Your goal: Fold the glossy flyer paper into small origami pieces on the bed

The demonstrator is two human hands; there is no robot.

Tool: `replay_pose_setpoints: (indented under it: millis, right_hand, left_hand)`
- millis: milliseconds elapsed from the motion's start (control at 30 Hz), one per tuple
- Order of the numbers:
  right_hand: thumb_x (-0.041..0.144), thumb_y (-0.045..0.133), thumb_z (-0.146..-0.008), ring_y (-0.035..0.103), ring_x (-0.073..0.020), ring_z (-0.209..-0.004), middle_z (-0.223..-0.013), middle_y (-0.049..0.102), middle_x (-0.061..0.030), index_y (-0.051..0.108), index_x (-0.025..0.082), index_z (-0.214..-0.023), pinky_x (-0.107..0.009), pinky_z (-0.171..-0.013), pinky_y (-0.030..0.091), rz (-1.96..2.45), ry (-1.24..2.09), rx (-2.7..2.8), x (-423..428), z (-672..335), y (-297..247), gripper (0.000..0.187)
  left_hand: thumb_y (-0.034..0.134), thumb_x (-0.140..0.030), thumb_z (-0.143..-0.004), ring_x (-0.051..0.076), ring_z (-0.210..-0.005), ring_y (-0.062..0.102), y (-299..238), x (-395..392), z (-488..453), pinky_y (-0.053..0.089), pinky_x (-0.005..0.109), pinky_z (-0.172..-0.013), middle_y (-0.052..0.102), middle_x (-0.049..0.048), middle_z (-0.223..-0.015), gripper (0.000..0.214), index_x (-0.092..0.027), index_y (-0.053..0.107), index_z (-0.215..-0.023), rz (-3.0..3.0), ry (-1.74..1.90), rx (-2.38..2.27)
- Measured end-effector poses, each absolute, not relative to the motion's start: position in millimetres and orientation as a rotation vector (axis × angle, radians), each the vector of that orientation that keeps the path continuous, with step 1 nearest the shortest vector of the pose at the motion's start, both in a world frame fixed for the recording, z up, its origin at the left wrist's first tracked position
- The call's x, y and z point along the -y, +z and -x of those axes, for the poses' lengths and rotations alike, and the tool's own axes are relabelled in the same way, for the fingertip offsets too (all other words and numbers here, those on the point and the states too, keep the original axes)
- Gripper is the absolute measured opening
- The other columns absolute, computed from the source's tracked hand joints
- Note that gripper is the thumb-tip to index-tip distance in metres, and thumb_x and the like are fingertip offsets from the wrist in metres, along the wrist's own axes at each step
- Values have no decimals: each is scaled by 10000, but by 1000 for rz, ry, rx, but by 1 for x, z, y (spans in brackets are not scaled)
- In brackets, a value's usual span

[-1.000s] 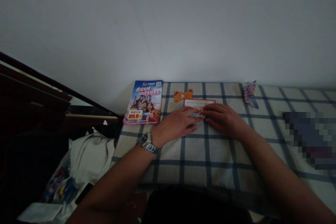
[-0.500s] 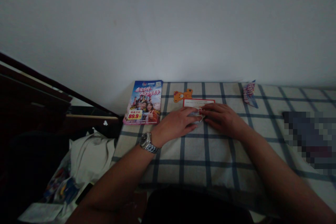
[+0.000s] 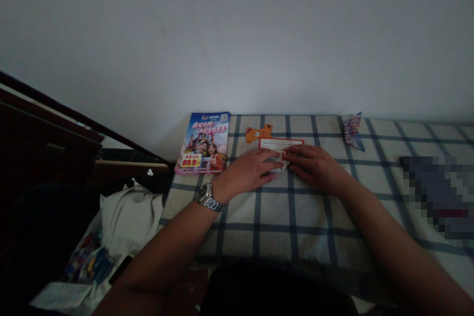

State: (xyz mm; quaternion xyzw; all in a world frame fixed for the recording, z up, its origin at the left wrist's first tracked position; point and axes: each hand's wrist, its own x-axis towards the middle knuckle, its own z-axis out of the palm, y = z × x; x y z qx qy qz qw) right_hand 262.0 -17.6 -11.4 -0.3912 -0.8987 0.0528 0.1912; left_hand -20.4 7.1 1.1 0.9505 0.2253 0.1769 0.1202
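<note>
On the checked cloth lies a small white sheet of paper (image 3: 279, 143) with a red border and fine print, its near part folded over. My left hand (image 3: 250, 172), with a metal watch (image 3: 208, 196) on the wrist, holds the paper from the left, fingers bent over its near part. From the right, my right hand (image 3: 314, 167) grips the same paper, its fingertips close to the left ones at the middle. Both hands cover much of the paper, so the fold underneath is partly hidden. A bear-shaped picture (image 3: 258, 133) sits just behind it.
A stack of blue printed flyers (image 3: 203, 143) lies to the left, near the cloth edge. Farther right stands a folded piece of printed paper (image 3: 354, 132). The checked cloth (image 3: 274, 229) meets a plain wall (image 3: 237, 39). White bags (image 3: 129, 222) are down at the left.
The near part of the paper, curled up before, now lies flatter under my fingers. Both hands stay almost in place, and the view shifts slightly.
</note>
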Motion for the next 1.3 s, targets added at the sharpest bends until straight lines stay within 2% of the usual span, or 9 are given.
replay_pose_setpoints:
  millis: [100,233,500,667,900,1167,1300]
  right_hand:
    - [276,599,-1037,650,-341,-1305,-1429,686,-122,682,249,-1399,-577,-1071,553,1085,163,2516,18,-262,-12,373]
    - [270,601,-1035,649,-337,-1310,-1424,689,-123,690,242,-1381,-578,-1086,543,1083,180,2512,17,-263,-12,358]
    - [281,568,-1056,627,-331,-1337,-1449,668,-124,668,236,-1403,-572,-1104,524,1085,181,2513,17,-263,-12,364]
    - [275,563,-1056,624,-328,-1340,-1447,669,-115,676,243,-1389,-575,-1110,517,1077,189,2514,18,-262,-11,354]
    - [261,577,-1041,619,-324,-1360,-1453,674,-101,652,280,-1424,-583,-1112,517,1069,211,2505,17,-262,-11,391]
    - [287,615,-1026,612,-325,-1373,-1466,669,-96,651,296,-1431,-582,-1125,506,1079,253,2520,18,-262,-7,407]
    - [293,605,-1037,616,-324,-1367,-1456,675,-108,665,272,-1417,-579,-1120,510,1077,226,2512,18,-262,-9,386]
  left_hand:
    - [682,-329,-1014,276,-1382,540,0,-10,22,471,521,-1201,586,98,-1451,326,-245,676,-1328,-2826,554,-688]
    - [754,-371,-961,332,-1485,435,1,-13,24,395,587,-1251,499,113,-1538,438,-243,642,-1364,-2863,628,-825]
    - [789,-340,-928,371,-1479,450,7,-10,23,461,609,-1206,417,144,-1589,579,-241,550,-1447,-2781,702,-928]
    - [741,-324,-968,346,-1502,440,8,-9,21,457,574,-1232,414,142,-1597,446,-226,578,-1372,-2755,735,-876]
    - [683,-325,-1008,351,-1564,363,5,-11,21,439,627,-1237,391,131,-1627,276,-229,634,-1263,-2774,747,-798]
    - [658,-345,-1027,338,-1564,360,3,-14,22,425,616,-1249,426,128,-1589,261,-237,657,-1264,-2819,712,-773]
    - [654,-349,-1029,345,-1563,356,2,-14,22,424,610,-1251,441,130,-1571,244,-222,669,-1237,-2834,704,-775]
